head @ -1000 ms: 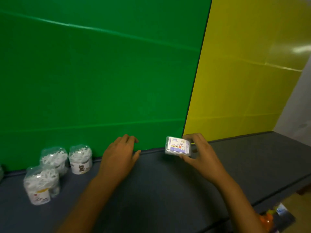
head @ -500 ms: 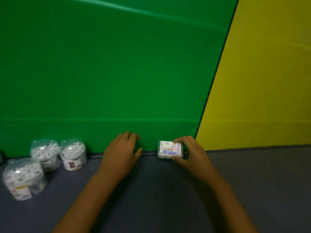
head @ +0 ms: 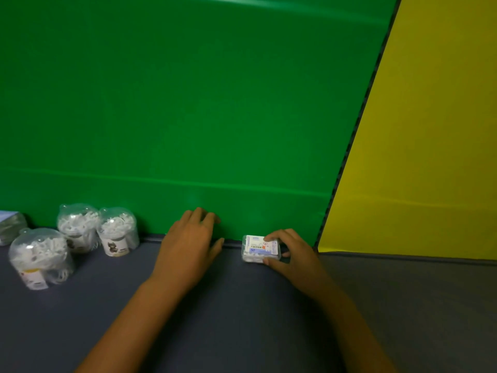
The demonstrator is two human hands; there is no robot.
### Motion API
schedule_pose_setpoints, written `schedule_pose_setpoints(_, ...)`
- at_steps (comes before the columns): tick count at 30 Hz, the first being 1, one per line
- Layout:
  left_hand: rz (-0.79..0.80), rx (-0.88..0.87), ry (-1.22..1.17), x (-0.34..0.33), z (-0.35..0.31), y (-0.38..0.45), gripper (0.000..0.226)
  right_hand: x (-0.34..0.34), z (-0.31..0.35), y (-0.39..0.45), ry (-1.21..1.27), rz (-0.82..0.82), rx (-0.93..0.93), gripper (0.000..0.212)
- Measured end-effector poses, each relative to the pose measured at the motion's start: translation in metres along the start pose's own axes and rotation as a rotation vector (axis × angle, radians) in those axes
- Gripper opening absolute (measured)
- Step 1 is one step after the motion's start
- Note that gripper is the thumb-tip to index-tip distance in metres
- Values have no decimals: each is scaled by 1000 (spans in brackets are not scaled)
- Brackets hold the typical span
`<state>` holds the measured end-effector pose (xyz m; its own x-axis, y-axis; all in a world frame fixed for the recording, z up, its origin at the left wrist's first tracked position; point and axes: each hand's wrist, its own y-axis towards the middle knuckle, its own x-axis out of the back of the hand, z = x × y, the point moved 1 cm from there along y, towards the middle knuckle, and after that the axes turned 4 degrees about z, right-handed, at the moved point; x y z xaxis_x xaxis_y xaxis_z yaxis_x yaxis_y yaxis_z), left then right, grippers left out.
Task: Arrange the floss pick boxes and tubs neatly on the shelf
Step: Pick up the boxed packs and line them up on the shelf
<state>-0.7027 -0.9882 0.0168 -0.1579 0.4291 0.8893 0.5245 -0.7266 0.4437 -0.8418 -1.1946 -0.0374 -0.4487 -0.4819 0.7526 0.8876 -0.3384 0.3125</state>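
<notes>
Floss pick box and three tubs on the grey shelf [head: 242, 319]

The small clear box [head: 260, 249], label up, lies flat against the green back wall [head: 188, 103]. Three clear domed tubs of white picks stand upright well left of the box: two [head: 77, 227] [head: 117, 231] touching by the wall, one [head: 40, 257] in front.

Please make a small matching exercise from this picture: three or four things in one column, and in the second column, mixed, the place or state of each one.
Things:
1. floss pick box
2. left hand
3. front tub
4. yellow panel

Places or states:
a. flat on the shelf, holding nothing
b. right of the green wall
c. gripped by the right hand
d. nearest the camera, far left

Pairs: 1-c, 2-a, 3-d, 4-b
</notes>
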Motion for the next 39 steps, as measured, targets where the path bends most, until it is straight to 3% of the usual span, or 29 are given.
schedule_pose_setpoints(12,-9,42,2,8,-2,-10,38,-13,2,-5,-9,51,4,33)
schedule_pose_setpoints(17,-15,41,1,22,3,-20,39,1,20,-8,-104,-28,13,36)
schedule_pose_setpoints(28,-21,134,45,78,54,-73,46,-1,138,2,-528,-90,95,53)
schedule_pose_setpoints(39,-18,317,118,158,173,-212,47,-99,287,-16,-390,-20,241,54)
